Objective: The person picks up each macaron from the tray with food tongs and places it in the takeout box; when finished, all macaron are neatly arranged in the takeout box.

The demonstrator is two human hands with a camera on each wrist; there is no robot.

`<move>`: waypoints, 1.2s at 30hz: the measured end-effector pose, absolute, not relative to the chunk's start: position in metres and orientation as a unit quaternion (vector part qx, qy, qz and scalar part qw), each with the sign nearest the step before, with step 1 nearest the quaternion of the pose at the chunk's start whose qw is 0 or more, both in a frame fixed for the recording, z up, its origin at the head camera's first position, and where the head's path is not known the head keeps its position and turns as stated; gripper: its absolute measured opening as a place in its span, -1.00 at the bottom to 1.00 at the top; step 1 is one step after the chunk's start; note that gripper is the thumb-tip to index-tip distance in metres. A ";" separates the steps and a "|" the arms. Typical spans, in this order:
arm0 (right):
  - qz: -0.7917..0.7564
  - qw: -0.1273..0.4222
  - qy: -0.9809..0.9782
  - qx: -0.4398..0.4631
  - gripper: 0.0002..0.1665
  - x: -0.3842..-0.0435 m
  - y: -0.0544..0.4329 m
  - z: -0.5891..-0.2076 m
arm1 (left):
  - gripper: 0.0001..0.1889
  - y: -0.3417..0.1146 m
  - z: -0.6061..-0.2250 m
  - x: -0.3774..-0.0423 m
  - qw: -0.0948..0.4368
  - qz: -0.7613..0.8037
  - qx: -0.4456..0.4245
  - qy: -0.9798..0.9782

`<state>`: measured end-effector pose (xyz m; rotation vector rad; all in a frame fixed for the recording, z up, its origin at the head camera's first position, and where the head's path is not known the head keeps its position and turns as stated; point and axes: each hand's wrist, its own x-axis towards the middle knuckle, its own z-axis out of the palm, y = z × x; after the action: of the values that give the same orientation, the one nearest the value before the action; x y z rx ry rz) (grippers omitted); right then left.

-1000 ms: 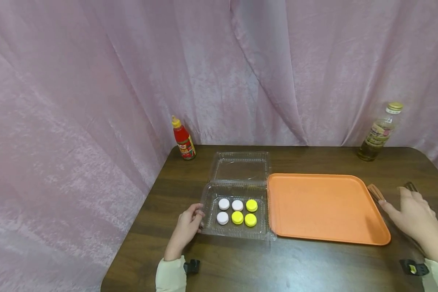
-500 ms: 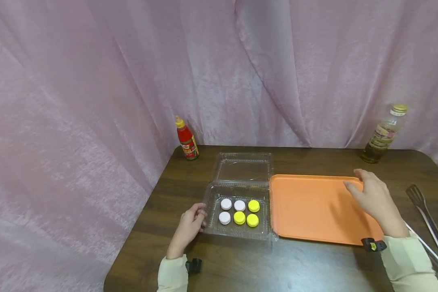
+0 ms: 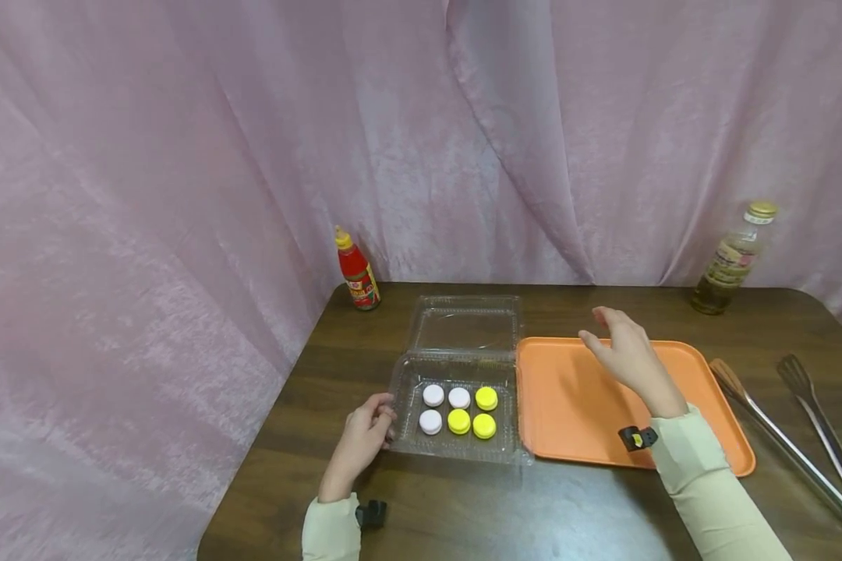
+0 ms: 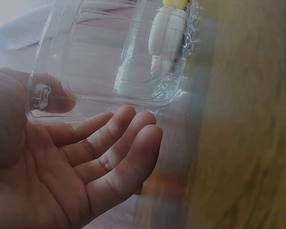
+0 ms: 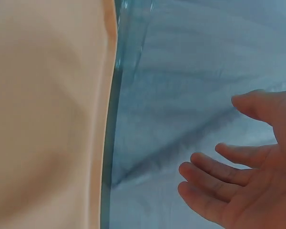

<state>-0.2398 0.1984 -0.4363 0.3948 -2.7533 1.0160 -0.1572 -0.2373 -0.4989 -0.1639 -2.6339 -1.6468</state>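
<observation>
In the head view a clear plastic clamshell box (image 3: 403,448) lies with its lid folded back, holding three white macarons (image 3: 431,422) and three yellow macarons (image 3: 484,426). My left hand (image 3: 360,436) grips the box's left edge. In the left wrist view its thumb (image 4: 57,95) is at the rim, fingers along the outer wall. My right hand (image 3: 627,354) reaches over the orange tray (image 3: 547,436) with nothing in it. The right wrist view shows that hand's fingers (image 5: 205,176) loosely extended and apart, beside the tray's edge.
Metal tongs (image 3: 779,432) with slotted ends lie spread right of the tray. A red sauce bottle (image 3: 358,273) stands at the back left and an oil bottle (image 3: 728,265) at the back right. A pink curtain (image 3: 393,156) hangs behind the table (image 3: 463,514).
My right hand has moved left from beside the tongs to above the tray, uncovering the tongs. The left hand stays at the box's edge.
</observation>
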 end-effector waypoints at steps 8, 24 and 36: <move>0.362 0.011 -0.919 0.156 -0.20 -0.261 0.152 -0.445 | -0.68 -0.232 -0.492 -0.154 0.021 -0.532 -0.046 -0.845; 0.414 -0.096 -0.889 0.169 -0.17 -0.279 0.123 -0.467 | -0.68 -0.234 -0.495 -0.153 0.024 -0.526 -0.042 -0.849; 0.485 -0.081 -0.852 0.181 -0.01 -0.279 0.125 -0.469 | -0.69 -0.236 -0.499 -0.154 0.021 -0.537 -0.049 -0.842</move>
<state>-0.2788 0.1246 -0.4695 0.5997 -2.8230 1.6086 -0.1538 -0.2361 -0.4993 -0.1522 -2.6104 -1.6641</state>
